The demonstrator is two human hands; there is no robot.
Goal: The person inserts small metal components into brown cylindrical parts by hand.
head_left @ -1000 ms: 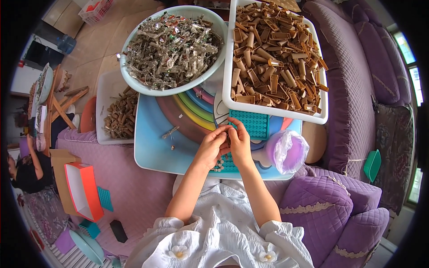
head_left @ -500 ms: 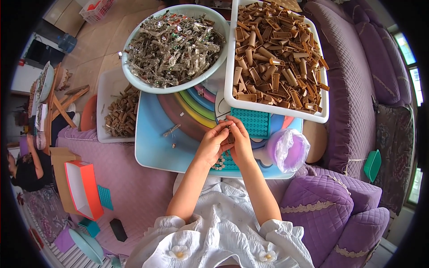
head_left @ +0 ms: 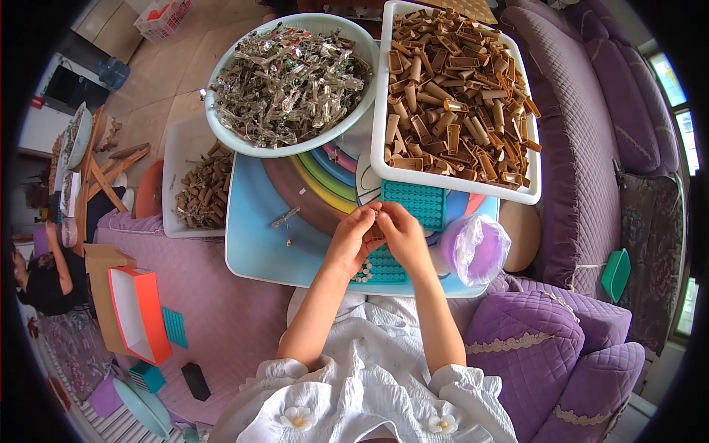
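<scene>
Fingers [head_left: 363, 217] grasping brown piece [head_left: 377, 234], left hand [head_left: 348, 239] little changed, right hand [head_left: 406, 235] moved lower, more teal tray [head_left: 388, 269] exposed.

"What did you see on the left?"

"The left forearm [head_left: 314, 314] slanted up and inward, and the left hand [head_left: 351, 240] had its fingers bent toward the thumb."

"And on the right?"

"The right forearm [head_left: 437, 317] leaned inward too. The right hand [head_left: 405, 238], back upward, curled its fingers in a pinch."

"Were the hands apart?"

"No, they came together at the fingertips [head_left: 366, 215]."
</scene>
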